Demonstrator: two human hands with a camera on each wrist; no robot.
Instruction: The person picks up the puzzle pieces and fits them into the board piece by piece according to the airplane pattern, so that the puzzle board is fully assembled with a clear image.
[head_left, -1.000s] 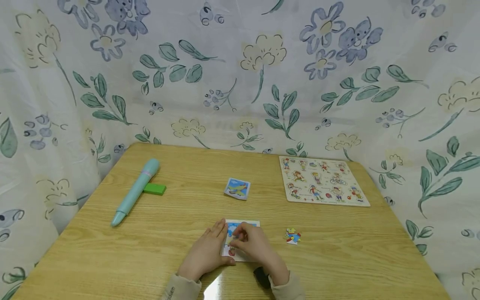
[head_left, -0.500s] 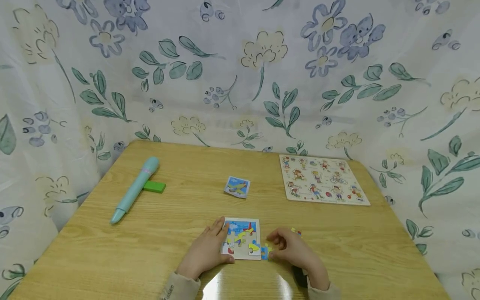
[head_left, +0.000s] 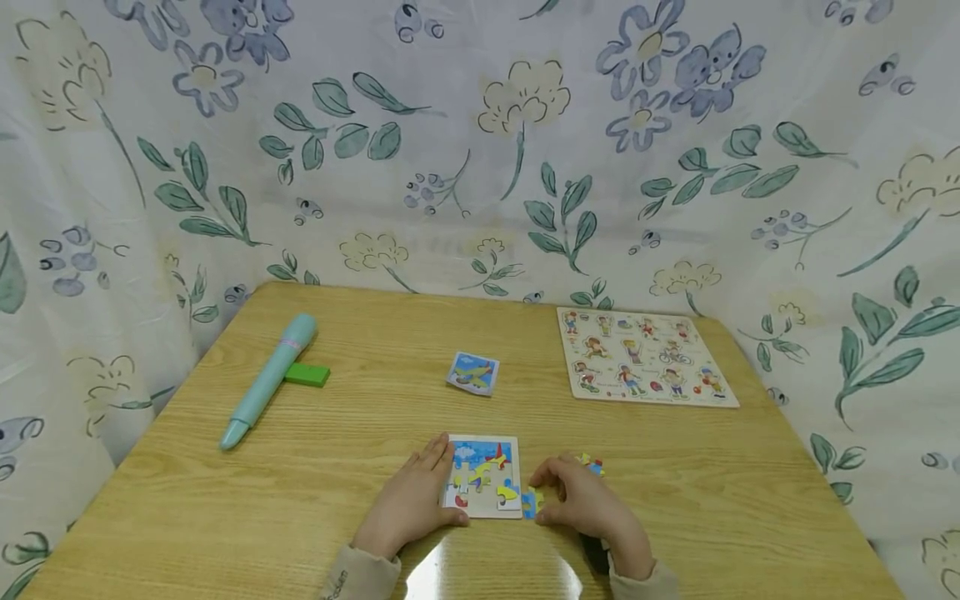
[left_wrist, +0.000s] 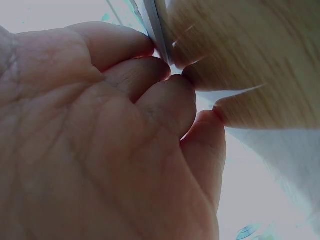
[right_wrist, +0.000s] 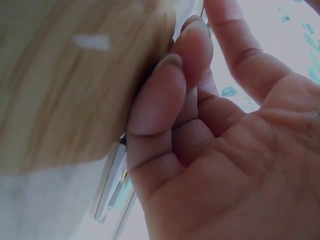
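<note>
A small jigsaw board (head_left: 517, 454) with a partly filled airplane picture lies near the front of the table. My left hand (head_left: 412, 502) rests along its left side, fingers fairly straight and thumb at the lower left corner. Just off the board's right edge, my right hand (head_left: 592, 506) pinches a blue and yellow puzzle piece (head_left: 529, 503) between thumb and fingers. Several loose puzzle pieces (head_left: 591, 463) show behind that hand, which partly hides them. In the left wrist view the fingertips (left_wrist: 160, 67) meet the thin board edge.
Beyond the board lies a small airplane picture card (head_left: 473, 373). At the back right is a wooden board with children figures (head_left: 645, 358). A turquoise pen-shaped stick (head_left: 270, 383) leans over a green block (head_left: 307, 375) at the left. Floral cloth (head_left: 480, 150) hangs behind the table.
My right hand has gone from above the jigsaw board to its right side, where it pinches a piece. The lower right of the board has come into sight. My left hand stays put.
</note>
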